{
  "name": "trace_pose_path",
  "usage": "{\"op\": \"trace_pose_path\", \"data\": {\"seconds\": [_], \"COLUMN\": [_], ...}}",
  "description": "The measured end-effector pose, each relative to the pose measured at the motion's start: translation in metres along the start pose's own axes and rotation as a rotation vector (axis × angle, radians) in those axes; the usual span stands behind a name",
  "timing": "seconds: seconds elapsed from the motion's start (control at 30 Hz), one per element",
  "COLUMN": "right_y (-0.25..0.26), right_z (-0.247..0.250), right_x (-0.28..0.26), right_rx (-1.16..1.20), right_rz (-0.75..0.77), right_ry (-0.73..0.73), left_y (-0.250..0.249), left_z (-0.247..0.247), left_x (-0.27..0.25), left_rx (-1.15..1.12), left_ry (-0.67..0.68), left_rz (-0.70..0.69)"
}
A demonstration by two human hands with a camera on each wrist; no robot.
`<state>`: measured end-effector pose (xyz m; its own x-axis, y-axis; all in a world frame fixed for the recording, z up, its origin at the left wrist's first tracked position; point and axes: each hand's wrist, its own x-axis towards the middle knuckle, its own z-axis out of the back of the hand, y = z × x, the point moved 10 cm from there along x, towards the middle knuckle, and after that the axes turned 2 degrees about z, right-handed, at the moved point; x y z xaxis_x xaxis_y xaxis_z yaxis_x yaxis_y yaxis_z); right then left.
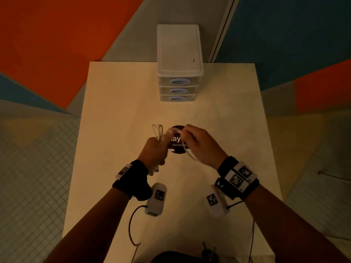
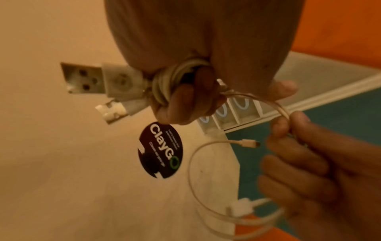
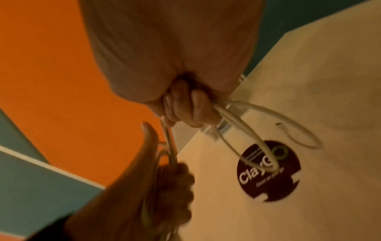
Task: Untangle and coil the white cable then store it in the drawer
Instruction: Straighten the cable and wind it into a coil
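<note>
My left hand (image 1: pixel 156 149) grips a bundle of coiled white cable (image 1: pixel 158 131) above the middle of the table; loops stick up out of the fist. In the left wrist view the coils (image 2: pixel 164 81) wrap round the fingers, with a USB plug (image 2: pixel 98 79) poking out to the left. My right hand (image 1: pixel 197 143) pinches the loose end of the cable (image 1: pixel 190 155), and a loop (image 3: pixel 257 130) hangs from its fingers (image 3: pixel 185 104). A small connector (image 2: pixel 247 143) dangles free. The white drawer unit (image 1: pixel 179 61) stands at the table's far edge, all three drawers closed.
A round dark sticker (image 1: pixel 177 147) lies on the pale table (image 1: pixel 117 111) beneath my hands. Orange and blue floor panels surround the table. Black wires hang from my wrist cameras near the front edge.
</note>
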<state>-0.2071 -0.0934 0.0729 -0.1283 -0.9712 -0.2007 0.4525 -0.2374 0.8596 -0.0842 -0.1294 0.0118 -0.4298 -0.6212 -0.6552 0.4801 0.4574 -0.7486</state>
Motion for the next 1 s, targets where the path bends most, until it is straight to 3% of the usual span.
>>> {"op": "trace_pose_path", "data": {"seconds": [0.17,0.37,0.53,0.63,0.77,0.87,1.0], "right_y": [0.015,0.005,-0.011,-0.022,-0.026,-0.029,-0.012], "right_z": [-0.044,-0.056,-0.057,-0.051,-0.04,-0.033,-0.032], "right_x": [-0.004,-0.011,-0.014,-0.017,-0.018,-0.014,-0.01], "right_rx": [0.097,0.057,0.011,0.006,-0.198,-0.332,-0.559], "right_rz": [0.061,0.115,0.09,0.034,0.023,0.004,0.132], "right_ry": [0.086,0.131,0.231,0.294,0.382,0.448,0.43], "left_y": [-0.01,-0.012,-0.007,-0.017,-0.023,-0.026,-0.032], "left_z": [-0.017,0.004,0.01,0.019,0.019,0.014,-0.017], "left_x": [0.004,0.007,0.007,0.01,0.005,-0.003,-0.01], "left_rx": [-0.253,-0.711,-0.964,-1.024,-0.786,-0.27,0.427], "left_ry": [0.122,-0.063,-0.068,0.005,0.113,0.122,0.285], "left_rz": [0.078,0.031,0.019,-0.039,-0.011,-0.066,-0.151]}}
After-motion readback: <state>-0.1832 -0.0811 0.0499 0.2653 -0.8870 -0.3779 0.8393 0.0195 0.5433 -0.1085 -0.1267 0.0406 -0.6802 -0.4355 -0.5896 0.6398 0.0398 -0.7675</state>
